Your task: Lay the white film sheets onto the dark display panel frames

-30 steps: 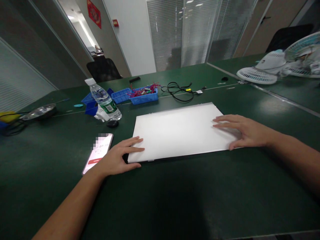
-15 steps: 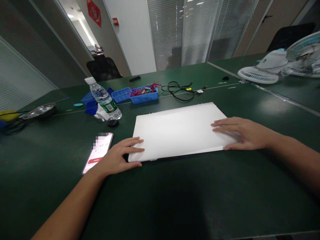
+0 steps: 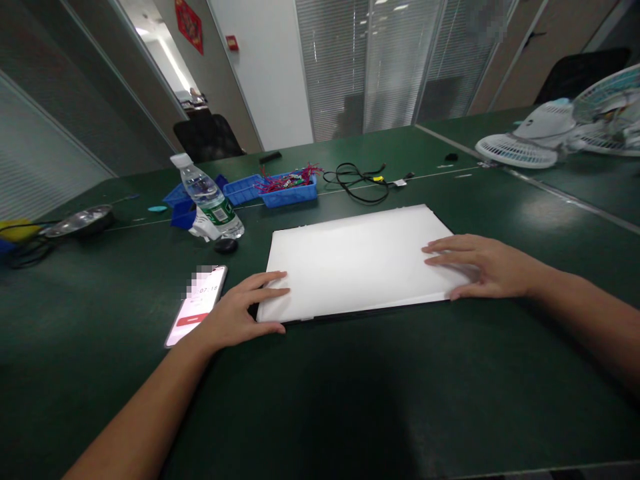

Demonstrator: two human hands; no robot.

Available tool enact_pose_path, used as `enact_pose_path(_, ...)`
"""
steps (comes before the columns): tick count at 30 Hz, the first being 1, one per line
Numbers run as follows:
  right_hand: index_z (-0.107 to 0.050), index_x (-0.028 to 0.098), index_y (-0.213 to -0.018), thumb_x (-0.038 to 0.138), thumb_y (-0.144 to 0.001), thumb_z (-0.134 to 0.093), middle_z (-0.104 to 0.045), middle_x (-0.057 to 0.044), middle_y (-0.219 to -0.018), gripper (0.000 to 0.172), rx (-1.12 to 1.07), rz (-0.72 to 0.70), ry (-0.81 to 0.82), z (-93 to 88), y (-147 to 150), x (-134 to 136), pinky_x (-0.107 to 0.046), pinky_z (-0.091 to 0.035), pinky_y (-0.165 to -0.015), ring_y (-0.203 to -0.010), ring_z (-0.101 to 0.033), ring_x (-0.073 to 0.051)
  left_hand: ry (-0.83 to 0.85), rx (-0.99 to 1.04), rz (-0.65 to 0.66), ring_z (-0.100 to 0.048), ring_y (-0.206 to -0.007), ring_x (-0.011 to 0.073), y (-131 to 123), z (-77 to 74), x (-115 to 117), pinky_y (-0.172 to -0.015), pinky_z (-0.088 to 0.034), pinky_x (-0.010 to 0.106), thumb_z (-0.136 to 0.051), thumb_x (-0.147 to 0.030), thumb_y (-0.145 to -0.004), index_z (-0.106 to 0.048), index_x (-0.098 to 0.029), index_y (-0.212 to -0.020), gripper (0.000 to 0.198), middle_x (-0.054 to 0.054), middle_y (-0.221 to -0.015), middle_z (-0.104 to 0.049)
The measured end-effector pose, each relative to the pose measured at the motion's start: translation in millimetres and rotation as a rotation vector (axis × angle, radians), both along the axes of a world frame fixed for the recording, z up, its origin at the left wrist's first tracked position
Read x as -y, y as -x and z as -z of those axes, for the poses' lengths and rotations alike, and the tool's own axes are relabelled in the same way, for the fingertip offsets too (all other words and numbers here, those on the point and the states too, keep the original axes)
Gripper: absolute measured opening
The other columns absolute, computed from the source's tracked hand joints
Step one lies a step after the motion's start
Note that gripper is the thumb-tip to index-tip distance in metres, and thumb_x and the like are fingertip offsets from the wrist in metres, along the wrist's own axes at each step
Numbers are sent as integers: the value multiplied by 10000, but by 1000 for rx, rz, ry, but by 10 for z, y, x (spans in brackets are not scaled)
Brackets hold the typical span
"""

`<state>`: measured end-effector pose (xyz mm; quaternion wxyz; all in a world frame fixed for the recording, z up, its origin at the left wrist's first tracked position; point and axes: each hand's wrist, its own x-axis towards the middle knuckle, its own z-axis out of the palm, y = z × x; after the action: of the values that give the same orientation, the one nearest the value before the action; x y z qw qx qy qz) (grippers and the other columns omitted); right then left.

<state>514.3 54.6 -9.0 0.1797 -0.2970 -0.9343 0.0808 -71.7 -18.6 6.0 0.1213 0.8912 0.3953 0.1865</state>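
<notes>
At the near left corner of the white panel (image 3: 350,263), my left hand (image 3: 235,313) clasps lightly, fingers on top and thumb against the near edge. My right hand (image 3: 480,267) lies flat and released, palm down, on the panel's right end. The panel lies flat on the green table (image 3: 320,400), about midway across it, and a thin dark layer shows under its near edge. As I judge it, the weak point is my left grip. Only fingertips and thumb hold that corner, so a pull or lift from there could bend the thin sheet or let it slip, and the white top could slide off the dark layer beneath. My right palm only presses, so it would catch nothing, and a heavy press might mark the white face. Just beside my left wrist lies a phone (image 3: 196,305) with its screen lit; a sweep of my hand or a leftward shove of the panel could knock it. Further towards the table's far left stands a capped water bottle (image 3: 207,200), close enough that a hard push of the panel could tip it over.
</notes>
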Motion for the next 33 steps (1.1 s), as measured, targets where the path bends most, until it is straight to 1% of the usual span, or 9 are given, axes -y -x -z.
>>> enact_pose_path(6, -720, 372, -1505, 540, -864, -865, -652, -63, -1582, 679, 44, -11, -15, 1, 19, 11, -595, -515, -1170, -1414, -642, -369, 5, -7, -51, -545, -1539, 426, -17, 16, 7, -1245, -474, 663, -938, -600, -817, -683, -314, -1532, 811, 169, -1680, -552)
enact_pose_path(9, -683, 347, -1546, 526, -941, -760, -650, -83, -1583, 635, 53, -71, -66, 3, -13, -7, -587, -491, -1152, -1427, -630, -364, 25, -22, -73, -500, -1573, 437, -32, 9, 17, -1257, -457, 668, -930, -635, -809, -653, -310, -1563, 867, 174, -1715, -505)
enact_pose_path(11, -702, 345, -1518, 514, -972, -687, -693, -76, -1530, 571, 27, -36, -135, -7, -54, -25, -609, -443, -1174, -1408, -643, -365, 38, -32, -85, -467, -1596, 440, -38, 2, 28, -1271, -442, 659, -914, -678, -805, -643, -300, -1575, 899, 176, -1733, -479)
enact_pose_path(13, -766, 330, -1421, 520, -999, -619, -746, -73, -1444, 486, -8, 112, -212, -23, -110, -47, -622, -408, -1199, -1378, -663, -366, 45, -38, -108, -431, -1619, 437, -37, -2, 38, -1290, -417, 649, -859, -738, -830, -619, -284, -1597, 923, 175, -1754, -449)
enact_pose_path(15, -826, 281, -1291, 540, -1042, -531, -779, -92, -1370, 465, -22, 339, -243, -32, -179, -76, -592, -439, -1189, -1351, -679, -357, 49, -35, -152, -392, -1644, 419, -25, 6, 42, -1314, -383, 639, -722, -789, -920, -533, -248, -1663, 939, 177, -1772, -421)
enact_pose_path(19, -855, 192, -1157, 656, -1079, -353, -780, -125, -1356, 689, 104, 829, -202, -1, -325, -152, -580, -538, -1083, -1309, -687, -389, 58, -82, -330, -329, -1675, 389, 10, 83, 18, -1341, -334, 620, -391, -765, -1076, -324, -140, -1758, 927, 200, -1795, -361)
enact_pose_path(22, -853, 165, -1168, 738, -1047, -335, -759, -135, -1401, 782, 203, 1033, -71, 17, -355, -180, -576, -573, -1003, -1257, -703, -416, 88, -195, -444, -285, -1688, 394, 5, 187, -9, -1349, -322, 612, -293, -725, -1099, -297, -64, -1751, 928, 235, -1805, -303)
enact_pose_path(26, -856, 160, -1204, 763, -1063, -242, -782, -160, -1335, 872, 183, 1108, 103, -25, -199, -132, -536, -587, -913, -1155, -735, -415, 76, -327, -517, -240, -1690, 436, -76, 326, -1, -1356, -293, 625, -295, -734, -1075, -246, 52, -1726, 1022, 325, -1790, -252)
enact_pose_path(33, -848, 160, -1207, 796, -1065, -208, -746, -164, -1414, 913, 109, 1009, 29, 77, 11, -76, -592, -564, -1028, -1288, -682, -446, 32, -296, -540, -223, -1685, 471, -182, 472, 26, -1351, -263, 667, -274, -697, -1095, -178, 107, -1713, 1018, 384, -1768, -234)
